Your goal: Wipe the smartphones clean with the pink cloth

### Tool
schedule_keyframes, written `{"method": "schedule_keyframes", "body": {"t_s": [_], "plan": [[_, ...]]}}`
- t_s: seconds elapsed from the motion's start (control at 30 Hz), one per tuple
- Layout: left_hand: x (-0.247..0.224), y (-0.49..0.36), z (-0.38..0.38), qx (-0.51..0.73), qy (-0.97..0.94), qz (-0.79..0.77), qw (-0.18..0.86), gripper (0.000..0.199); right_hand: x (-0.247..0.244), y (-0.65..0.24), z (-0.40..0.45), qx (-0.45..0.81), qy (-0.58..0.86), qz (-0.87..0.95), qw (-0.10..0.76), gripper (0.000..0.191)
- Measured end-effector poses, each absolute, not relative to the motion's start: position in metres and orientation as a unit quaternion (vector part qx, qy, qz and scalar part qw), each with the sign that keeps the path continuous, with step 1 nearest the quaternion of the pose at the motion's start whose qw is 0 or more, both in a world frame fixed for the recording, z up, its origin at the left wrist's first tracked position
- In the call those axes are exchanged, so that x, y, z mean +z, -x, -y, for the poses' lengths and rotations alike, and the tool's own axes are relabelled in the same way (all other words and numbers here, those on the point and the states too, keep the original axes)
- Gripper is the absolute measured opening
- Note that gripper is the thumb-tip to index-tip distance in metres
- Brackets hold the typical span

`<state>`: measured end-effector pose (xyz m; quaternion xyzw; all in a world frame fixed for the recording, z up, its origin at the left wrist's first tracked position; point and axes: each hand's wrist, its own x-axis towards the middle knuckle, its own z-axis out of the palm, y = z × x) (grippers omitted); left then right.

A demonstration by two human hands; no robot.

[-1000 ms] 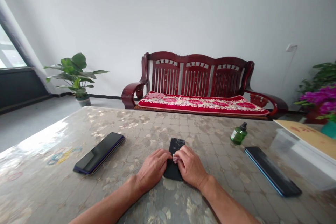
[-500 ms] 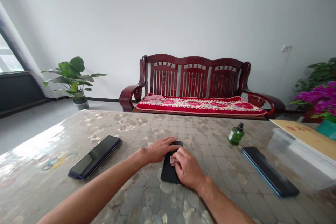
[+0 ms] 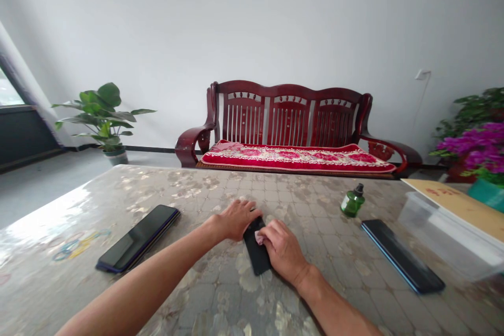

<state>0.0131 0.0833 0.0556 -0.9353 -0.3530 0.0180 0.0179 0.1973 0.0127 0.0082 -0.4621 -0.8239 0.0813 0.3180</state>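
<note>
A black smartphone (image 3: 258,258) lies tilted on the table in front of me, its top end partly covered. My left hand (image 3: 236,219) is at that upper end, palm down, with fingers around the top left corner, holding it. My right hand (image 3: 285,249) is closed on a small crumpled pinkish cloth (image 3: 259,238) and presses it against the phone's face near the right edge. Part of the cloth is hidden inside the fingers.
Another dark phone (image 3: 137,239) lies left, near coloured rubber bands (image 3: 81,245). To the right are a green pump bottle (image 3: 352,202), a blue-edged phone (image 3: 401,254) and a clear plastic box (image 3: 437,236) with a tan folder (image 3: 460,205) on top. A wooden bench (image 3: 291,115) stands behind the table.
The phone has turned, its top end swinging left. My left hand has shifted left with it. My right hand and the cloth remain on its face, nearly in place.
</note>
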Motion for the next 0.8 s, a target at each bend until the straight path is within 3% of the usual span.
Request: {"method": "schedule_keyframes", "body": {"t_s": [0.23, 0.8], "plan": [[0.066, 0.024, -0.061, 0.055, 0.871, 0.485, -0.052, 0.065, 0.004, -0.200, -0.014, 0.069, 0.501, 0.793, 0.338, 0.021], [0.024, 0.021, -0.013, -0.149, 0.792, 0.585, -0.096, 0.046, 0.008, -0.195, -0.012, 0.014, 0.578, 0.770, 0.270, 0.022]]}}
